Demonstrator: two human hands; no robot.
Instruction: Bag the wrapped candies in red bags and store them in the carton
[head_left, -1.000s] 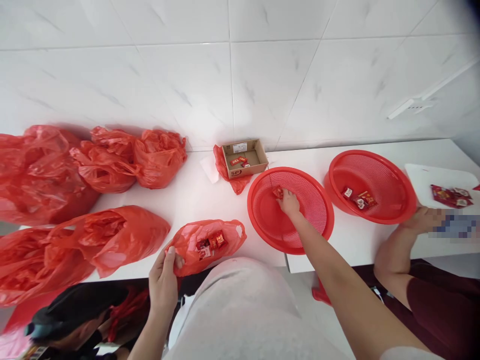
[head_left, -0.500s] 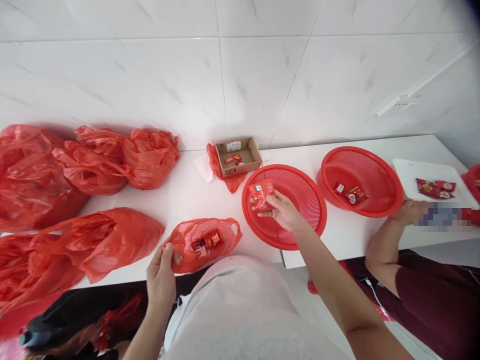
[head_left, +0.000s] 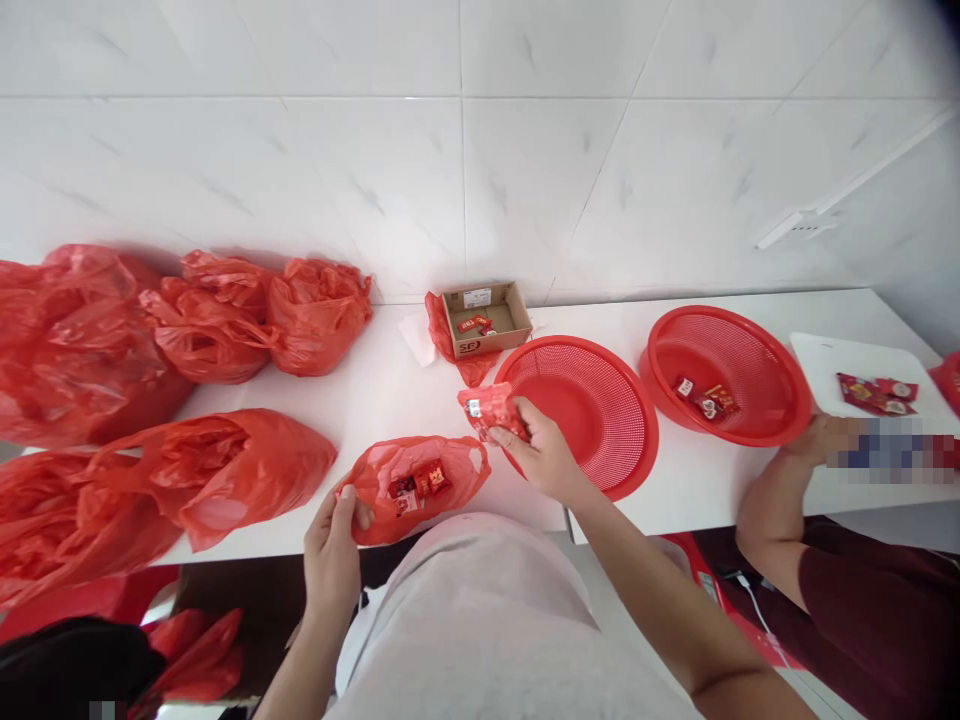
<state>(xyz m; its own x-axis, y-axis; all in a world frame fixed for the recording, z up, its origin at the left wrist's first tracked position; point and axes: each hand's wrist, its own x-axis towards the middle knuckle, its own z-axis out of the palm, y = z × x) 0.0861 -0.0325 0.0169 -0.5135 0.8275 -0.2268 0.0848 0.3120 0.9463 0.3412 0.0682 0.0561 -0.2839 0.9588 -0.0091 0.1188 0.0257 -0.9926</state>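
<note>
My left hand (head_left: pixel 337 541) pinches the near left edge of a red plastic bag (head_left: pixel 375 466), which lies open on the table. Several small red packets (head_left: pixel 418 482) rest inside it. My right hand (head_left: pixel 537 452) grips a red packet (head_left: pixel 493 408) with a small white label, its fingers closed round the lower right part. The packet hovers between the bag and the left rim of a red basket (head_left: pixel 646 424), just above the bag's right handle. Inside that basket I see only its bare bottom and mesh wall.
A small cardboard box (head_left: pixel 469 347) with red packets stands by the wall. Another red basket (head_left: pixel 796 405) with packets sits right, beside a co-worker's arm (head_left: pixel 776 500). A white tray (head_left: pixel 817 352) holds more packets. Filled red bags (head_left: pixel 319 325) crowd the left side.
My right hand has carried the red packet left and slightly down, from over the basket toward the bag. My left hand keeps hold of the bag's edge. The view has shifted slightly.
</note>
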